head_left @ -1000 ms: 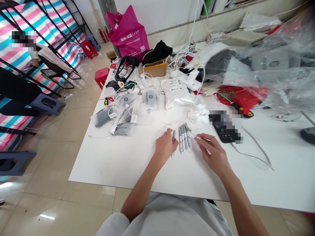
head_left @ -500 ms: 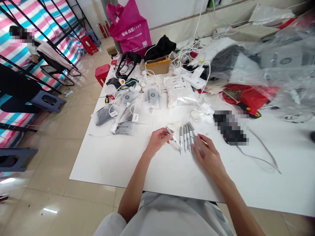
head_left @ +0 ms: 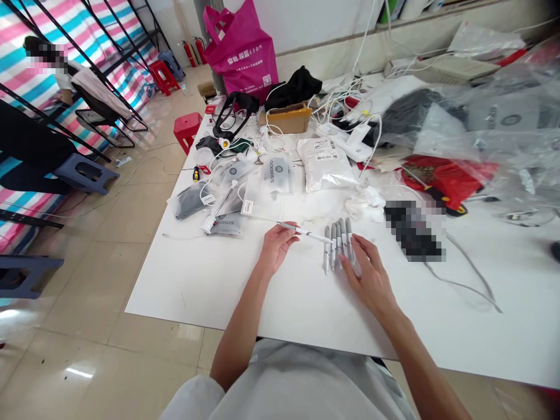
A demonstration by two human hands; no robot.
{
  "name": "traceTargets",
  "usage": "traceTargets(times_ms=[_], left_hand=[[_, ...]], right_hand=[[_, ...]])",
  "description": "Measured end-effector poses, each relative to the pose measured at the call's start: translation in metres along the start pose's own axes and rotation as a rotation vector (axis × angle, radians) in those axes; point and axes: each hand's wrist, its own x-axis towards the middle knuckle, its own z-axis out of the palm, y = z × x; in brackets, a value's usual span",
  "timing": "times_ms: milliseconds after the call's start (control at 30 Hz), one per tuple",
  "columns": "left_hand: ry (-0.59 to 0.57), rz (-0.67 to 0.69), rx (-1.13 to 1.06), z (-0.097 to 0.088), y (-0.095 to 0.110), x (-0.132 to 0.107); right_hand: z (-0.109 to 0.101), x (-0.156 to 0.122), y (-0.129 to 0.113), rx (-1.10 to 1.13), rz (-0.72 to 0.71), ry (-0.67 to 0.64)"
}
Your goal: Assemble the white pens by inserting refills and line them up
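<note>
My left hand (head_left: pixel 276 248) holds a slim silver marker pen (head_left: pixel 306 233) between thumb and fingers, lying nearly level with its far end over the row. A tight fan of several silver marker pens (head_left: pixel 335 246) lies on the white table (head_left: pixel 205 280), tips pointing away from me. My right hand (head_left: pixel 370 271) rests with spread fingers against the right side of that fan, touching the pens. Its fingertips partly cover the nearest ends of the pens on that side.
Grey printed pouches (head_left: pixel 275 174), a white bag (head_left: pixel 324 164), crumpled tissue (head_left: pixel 363 204) and tangled white cables crowd the table beyond my hands. A blurred dark object (head_left: pixel 413 230) lies to the right. Clear plastic sheeting (head_left: pixel 494 134) heaps up at the far right.
The pen in my left hand has swung from pointing down-right to nearly level, and now reaches toward the fan. My right hand has shifted slightly, and the whole view has drifted a little.
</note>
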Motion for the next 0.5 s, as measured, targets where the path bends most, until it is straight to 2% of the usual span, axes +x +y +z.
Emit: traceTargets(times_ms=[133,267,367,500], left_hand=[[-0.032,0.001,0.053,0.006,-0.007,-0.001],[-0.029,0.052,0.069,0.012,-0.013,-0.003],[-0.049,0.081,0.058,0.012,-0.012,-0.004],[-0.069,0.083,0.081,0.008,-0.011,-0.003]], right_hand=[[0.001,0.029,-0.023,0.173,-0.017,-0.140],[0.016,0.053,-0.031,0.296,-0.096,-0.343],[0.027,0.058,-0.028,0.302,-0.141,-0.361],[0.032,0.052,-0.021,0.297,-0.109,-0.322]])
